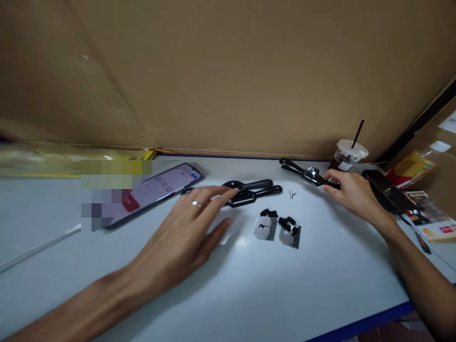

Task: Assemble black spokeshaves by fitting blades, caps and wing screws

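Note:
My left hand (199, 221), wearing a ring, is over the table with its fingers apart. Its fingertips are at the near end of two black two-handled tools (249, 192) lying side by side. My right hand (351, 192) has its thumb and fingers closed on the right handle of another black tool (310, 175), which has a metal piece at its middle. Between the hands lie a small silver wing screw (291, 194) and two flat metal blades (263, 229) (290, 236) with black clamp pieces at their upper edges.
A phone (160, 190) showing a timer lies at the left. Behind my right hand stands a drink cup (351, 151) with a straw. Further right are a black case (388, 192), a bottle (422, 161) and papers (438, 230). A brown panel (228, 80) rises behind the table (249, 294).

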A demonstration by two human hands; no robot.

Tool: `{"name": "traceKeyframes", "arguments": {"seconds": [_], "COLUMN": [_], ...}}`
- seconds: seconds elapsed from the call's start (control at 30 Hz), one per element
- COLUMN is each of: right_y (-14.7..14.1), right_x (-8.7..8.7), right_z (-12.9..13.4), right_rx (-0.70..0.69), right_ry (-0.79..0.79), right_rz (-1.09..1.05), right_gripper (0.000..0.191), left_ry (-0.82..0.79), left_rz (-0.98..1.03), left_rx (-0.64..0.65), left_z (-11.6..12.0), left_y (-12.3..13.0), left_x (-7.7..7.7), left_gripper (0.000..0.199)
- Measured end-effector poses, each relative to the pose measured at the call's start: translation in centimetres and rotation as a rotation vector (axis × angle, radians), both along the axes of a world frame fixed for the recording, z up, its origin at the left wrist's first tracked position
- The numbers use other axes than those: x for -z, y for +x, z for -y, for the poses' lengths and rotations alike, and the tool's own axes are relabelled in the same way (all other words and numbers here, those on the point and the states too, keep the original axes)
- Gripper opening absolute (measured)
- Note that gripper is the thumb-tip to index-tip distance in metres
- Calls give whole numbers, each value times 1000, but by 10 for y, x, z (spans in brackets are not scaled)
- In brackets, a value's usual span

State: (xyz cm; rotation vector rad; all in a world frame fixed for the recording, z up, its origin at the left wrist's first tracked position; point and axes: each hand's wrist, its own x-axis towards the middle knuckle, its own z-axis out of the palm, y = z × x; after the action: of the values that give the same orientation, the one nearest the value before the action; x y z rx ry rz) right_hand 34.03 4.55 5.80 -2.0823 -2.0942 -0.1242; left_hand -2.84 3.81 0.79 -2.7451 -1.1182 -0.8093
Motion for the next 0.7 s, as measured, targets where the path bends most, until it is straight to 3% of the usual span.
{"name": "traceKeyframes", "arguments": {"seconds": [0.1, 0.3, 0.47, 0.57, 0.63, 0.7], "right_y": [4, 8, 9, -9, -31, -57], "right_x": [9, 20, 18, 15, 15, 18], "right_z": [-7, -11, -9, 3, 18, 36], "right_rx": [-41, -99, -120, -120, -205, -448], "right_ry": [-56, -105, -66, 1, 32, 74], "right_rz": [-22, -39, 10, 34, 6, -110], "right_gripper": [16, 15, 15, 24, 30, 36], "left_ry": [-6, -18, -3, -2, -6, -9], "left_rz": [-33, -83, -97, -125, -134, -123], "left_rx": [1, 11, 19, 4, 10, 23], "left_z": [-3, -8, -10, -8, -7, -6], "left_y": [8, 4, 6, 7, 7, 9], "left_x": [9, 17, 20, 20, 20, 18], "left_gripper": [39, 39, 40, 41, 43, 44]}}
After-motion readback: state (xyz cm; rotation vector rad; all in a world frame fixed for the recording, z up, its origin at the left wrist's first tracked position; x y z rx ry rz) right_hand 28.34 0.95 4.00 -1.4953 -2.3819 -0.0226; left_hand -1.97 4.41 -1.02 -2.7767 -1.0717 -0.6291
